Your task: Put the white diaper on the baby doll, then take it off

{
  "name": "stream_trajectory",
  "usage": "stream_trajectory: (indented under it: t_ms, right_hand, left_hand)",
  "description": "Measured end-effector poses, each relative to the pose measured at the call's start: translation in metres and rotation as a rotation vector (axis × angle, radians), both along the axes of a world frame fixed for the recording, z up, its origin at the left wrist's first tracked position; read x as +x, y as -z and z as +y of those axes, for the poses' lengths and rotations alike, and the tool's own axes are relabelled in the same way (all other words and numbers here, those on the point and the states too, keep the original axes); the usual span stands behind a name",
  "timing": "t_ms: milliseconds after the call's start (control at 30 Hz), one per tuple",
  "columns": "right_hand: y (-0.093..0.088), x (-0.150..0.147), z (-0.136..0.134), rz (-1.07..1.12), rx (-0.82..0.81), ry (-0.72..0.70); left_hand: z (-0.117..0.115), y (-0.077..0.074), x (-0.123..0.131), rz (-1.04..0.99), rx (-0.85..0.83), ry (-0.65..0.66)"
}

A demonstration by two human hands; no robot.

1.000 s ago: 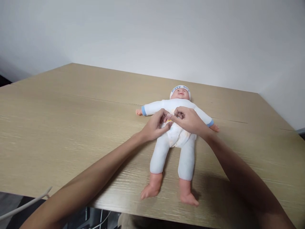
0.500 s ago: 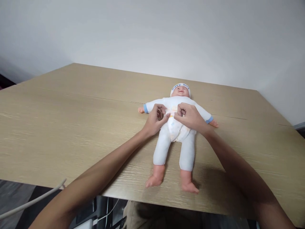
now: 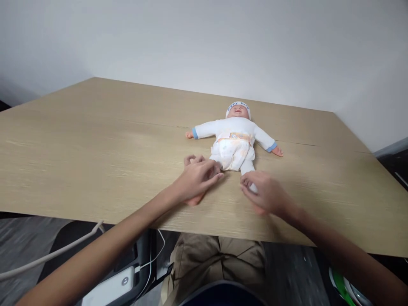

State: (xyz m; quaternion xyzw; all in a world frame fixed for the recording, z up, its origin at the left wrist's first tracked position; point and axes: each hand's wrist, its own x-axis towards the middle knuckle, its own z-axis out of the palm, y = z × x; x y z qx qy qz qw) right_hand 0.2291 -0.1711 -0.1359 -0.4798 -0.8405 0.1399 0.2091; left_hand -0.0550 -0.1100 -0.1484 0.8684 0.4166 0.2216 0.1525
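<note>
A baby doll (image 3: 236, 124) lies on its back on the table, arms spread, in a white suit with blue cuffs and a lettered white headband. Round its waist is a white diaper (image 3: 234, 154), its front band fastened flat across the belly. Over the doll's leg on the left hovers my left hand (image 3: 200, 176), fingers loosely bent and thumb apart. My right hand (image 3: 267, 191), somewhat blurred, is at the other leg with curled fingers and the thumb apart. Both hands hide much of the legs; whether they touch them I cannot tell.
The wooden table (image 3: 95, 144) reaches back to a pale wall (image 3: 204, 46). Below its front edge on the left are a white power bank (image 3: 110, 289) with a cable and a thick pale cord (image 3: 54, 255). A green and white object (image 3: 346, 287) shows at lower right.
Both hands have left the diaper's front and come down toward the doll's legs. The diaper's waistband now shows uncovered. The view has tipped downward.
</note>
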Motion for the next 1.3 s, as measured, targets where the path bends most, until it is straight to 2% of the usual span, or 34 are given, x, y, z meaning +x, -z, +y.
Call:
stream_trajectory:
  t_ms: [133,233,367,500,900,1033,1167,1300]
  right_hand:
    - [-0.002,-0.007,0.015,-0.121,0.02,0.268]
    - [0.001,-0.024,0.018,-0.134,0.049,0.363]
    - [0.016,-0.04,0.019,-0.094,0.119,0.352]
    - [0.026,-0.042,0.024,-0.121,0.177,0.322]
    - [0.032,-0.031,0.022,-0.047,0.089,0.263]
    - [0.032,-0.029,0.026,0.018,0.06,0.263]
    - [0.031,-0.028,0.03,0.121,0.063,0.325]
    - [0.028,-0.024,0.033,0.126,0.057,0.358]
  left_hand:
    - [0.011,0.011,0.014,-0.057,0.029,-0.121]
    - [0.014,0.015,0.026,-0.102,0.066,-0.166]
    - [0.013,0.017,0.035,-0.109,0.103,-0.212]
    - [0.013,0.016,0.038,-0.094,0.094,-0.201]
    - [0.02,0.015,0.03,-0.2,-0.028,-0.036]
    - [0.019,0.015,0.03,-0.233,-0.051,-0.062]
    - [0.021,0.015,0.035,-0.322,-0.046,-0.146]
    - [0.028,0.014,0.038,-0.281,-0.07,-0.156]
